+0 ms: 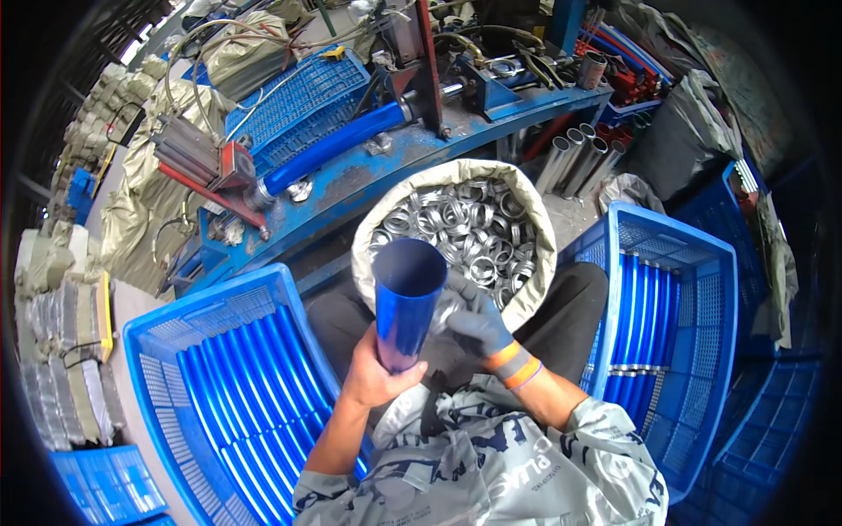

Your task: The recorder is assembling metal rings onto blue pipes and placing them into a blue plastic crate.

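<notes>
My left hand (375, 375) grips a shiny blue metal tube (406, 302) near its lower end and holds it upright over my lap, open mouth toward the camera. My right hand (474, 323), in a grey glove with an orange cuff, is beside the tube at the edge of a white sack (535, 230) full of silvery metal rings (460, 230). Its fingers are curled around what looks like a ring, but the tube partly hides it.
A blue plastic crate (153, 337) of blue tubes lies at my left, another blue crate (715, 263) of tubes at my right. A blue press machine (368, 131) stands beyond the sack, with bare metal pipes (574, 158) leaning nearby. Stacked sacks line the far left.
</notes>
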Demonstrator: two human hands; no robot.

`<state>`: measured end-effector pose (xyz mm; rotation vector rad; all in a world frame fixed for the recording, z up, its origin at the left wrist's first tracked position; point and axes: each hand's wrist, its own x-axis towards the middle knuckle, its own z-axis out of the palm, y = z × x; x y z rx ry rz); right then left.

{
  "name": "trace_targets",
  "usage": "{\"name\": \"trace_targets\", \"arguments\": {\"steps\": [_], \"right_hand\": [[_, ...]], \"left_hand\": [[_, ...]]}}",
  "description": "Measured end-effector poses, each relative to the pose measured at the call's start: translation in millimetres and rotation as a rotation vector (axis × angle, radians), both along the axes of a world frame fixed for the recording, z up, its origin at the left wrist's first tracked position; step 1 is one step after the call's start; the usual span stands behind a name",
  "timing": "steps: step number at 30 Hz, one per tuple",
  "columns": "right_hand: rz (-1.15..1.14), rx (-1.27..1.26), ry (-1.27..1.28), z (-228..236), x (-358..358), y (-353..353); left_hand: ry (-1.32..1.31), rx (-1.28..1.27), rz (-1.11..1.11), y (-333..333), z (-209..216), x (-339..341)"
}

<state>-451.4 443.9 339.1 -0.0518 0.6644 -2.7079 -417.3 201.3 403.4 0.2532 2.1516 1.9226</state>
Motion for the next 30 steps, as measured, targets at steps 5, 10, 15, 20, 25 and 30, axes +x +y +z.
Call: {"name": "trace_targets", "arguments": {"steps": [5,10,15,20,25,30], "right_hand": [[0.011,-0.168,0.077,19,-21,31],[0.110,-0.217,0.230,42,-30,37],[0.142,-0.121,0.219,45,-32,40],[0.008,0.234,0.227,34,-24,27],[0.046,0.418,0.382,39,-18,28],[0.114,0.451,0.331,39,-21,34]], "left_hand": [[0.097,-0.320,0.088,-23,41,-7],[0.372,-0.741,0.162,-48,97,-10],[0.380,-0.956,-0.057,-58,117,-7],[0.345,-0.991,-0.038,-64,116,-5],[0.307,-0.959,-0.021,-70,101,-4],[0.292,-0.942,-0.032,-79,90,-6]]}}
